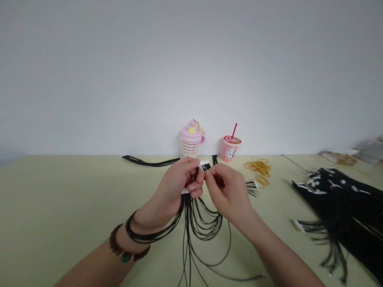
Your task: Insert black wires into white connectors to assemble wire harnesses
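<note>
Black wires (187, 202) hang in loose loops in front of the person, above the pale table (74, 199), gathered between two bare hands that work close together. The left hand (172, 185) is closed around part of the bunch, near the lower white connector (185, 191); the right hand (229, 189) pinches thumb and forefinger on the wires, right beside the upper white connector (205, 162). Some strands loop around the left wrist — they could tug if that arm swings away. The lot looks light and springy, rather slick, and apt to tangle. I judge the stiff connector bodies the surest place to take hold — pulling on single thin strands might strain where they join.
</note>
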`<state>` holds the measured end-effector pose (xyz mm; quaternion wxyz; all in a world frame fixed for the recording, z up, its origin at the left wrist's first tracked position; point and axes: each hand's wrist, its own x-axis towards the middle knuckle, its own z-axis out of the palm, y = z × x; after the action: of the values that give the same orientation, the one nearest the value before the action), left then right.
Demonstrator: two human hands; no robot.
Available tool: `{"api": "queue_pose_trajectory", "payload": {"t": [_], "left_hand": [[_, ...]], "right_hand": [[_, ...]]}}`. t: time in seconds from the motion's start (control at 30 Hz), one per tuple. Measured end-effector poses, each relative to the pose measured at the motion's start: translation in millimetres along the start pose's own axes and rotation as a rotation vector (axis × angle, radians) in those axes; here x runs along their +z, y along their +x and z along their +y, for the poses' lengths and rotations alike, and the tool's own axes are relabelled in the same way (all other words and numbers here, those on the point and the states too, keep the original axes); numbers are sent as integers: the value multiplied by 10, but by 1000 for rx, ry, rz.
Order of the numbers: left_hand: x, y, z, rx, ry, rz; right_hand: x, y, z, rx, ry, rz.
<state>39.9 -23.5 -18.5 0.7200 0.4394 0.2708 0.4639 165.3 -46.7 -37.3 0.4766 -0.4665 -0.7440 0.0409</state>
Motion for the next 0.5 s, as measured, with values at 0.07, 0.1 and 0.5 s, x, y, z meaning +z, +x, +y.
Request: {"api": "queue_pose_trajectory", "payload": {"t": [0.07, 0.1, 0.5], "left_hand": [[-7, 2, 3, -7, -5, -11], [-10, 4, 5, -11, -5, -18], [-11, 4, 13, -20, -8, -33]], "right_hand": [[-1, 0, -2, 2, 2, -3], [-1, -2, -4, 2, 5, -6], [9, -18, -7, 8, 16, -8]]}}
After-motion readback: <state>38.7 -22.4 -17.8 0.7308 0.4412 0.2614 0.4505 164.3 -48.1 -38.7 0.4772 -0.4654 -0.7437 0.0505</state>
